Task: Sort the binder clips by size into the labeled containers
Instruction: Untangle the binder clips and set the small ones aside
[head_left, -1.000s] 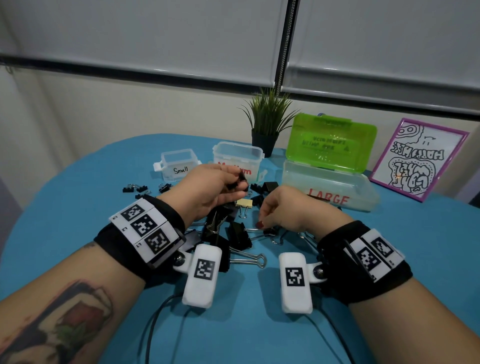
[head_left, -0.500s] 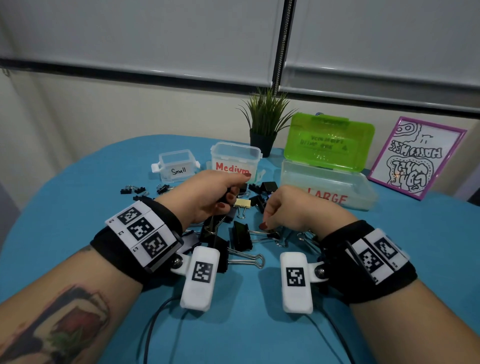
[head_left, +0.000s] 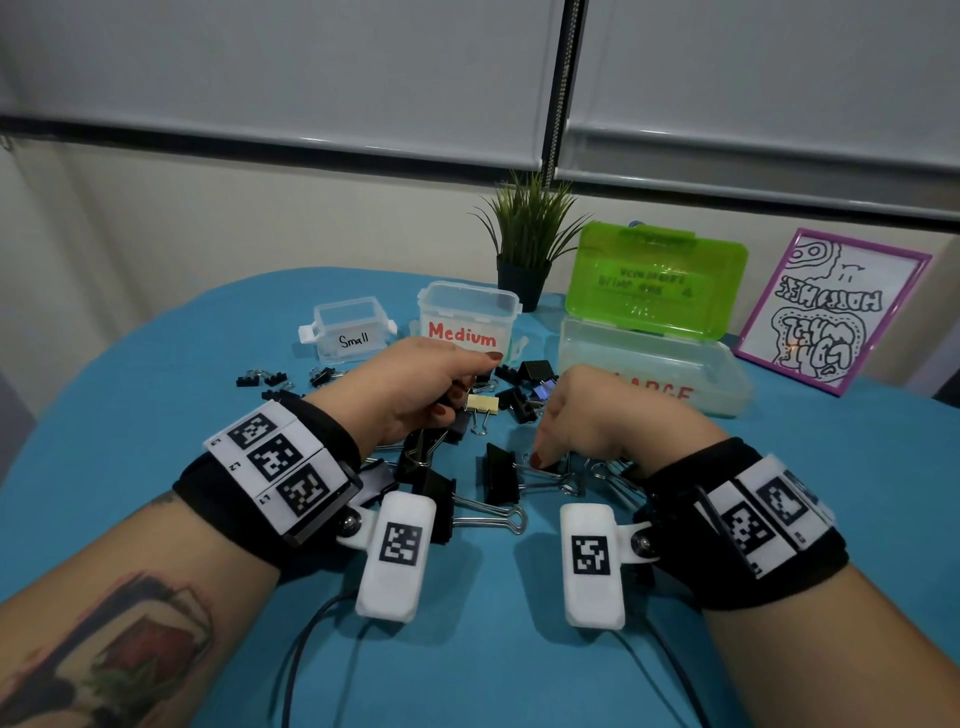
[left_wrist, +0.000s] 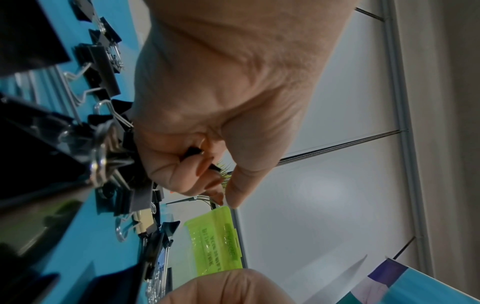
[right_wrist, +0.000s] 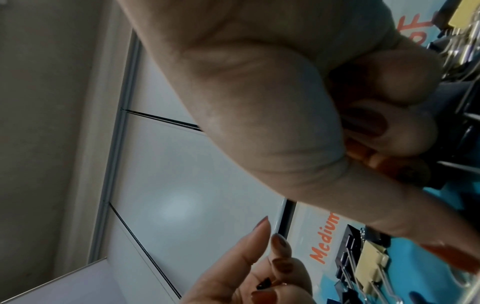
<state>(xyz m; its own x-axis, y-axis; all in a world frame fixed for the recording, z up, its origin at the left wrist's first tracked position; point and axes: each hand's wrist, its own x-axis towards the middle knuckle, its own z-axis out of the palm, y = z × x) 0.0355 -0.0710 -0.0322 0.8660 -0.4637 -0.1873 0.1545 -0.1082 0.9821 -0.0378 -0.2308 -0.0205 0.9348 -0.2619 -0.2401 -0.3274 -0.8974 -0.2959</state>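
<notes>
Three clear containers stand at the back, labelled Small (head_left: 353, 332), Medium (head_left: 467, 312) and Large (head_left: 649, 364). In front of them lies a pile of binder clips, among them a big black clip (head_left: 501, 473) and a beige clip (head_left: 482, 404). My left hand (head_left: 462, 384) hovers over the pile, its curled fingers holding a small black clip (left_wrist: 194, 152). My right hand (head_left: 550, 441) is curled into a fist over the clips. Its thumb tip points down by the big clip's wire handle. Whatever the fist holds is hidden.
A few tiny black clips (head_left: 254, 378) lie left of the pile on the blue table (head_left: 130, 415). The Large box's green lid (head_left: 660, 280) stands open. A potted plant (head_left: 527, 244) and a framed drawing (head_left: 831, 312) stand behind. Cables (head_left: 301, 649) trail off the front edge.
My left hand has drawn back a little from the Medium box and closed its fingers tighter round the small clip. The right fist has sunk slightly toward the pile.
</notes>
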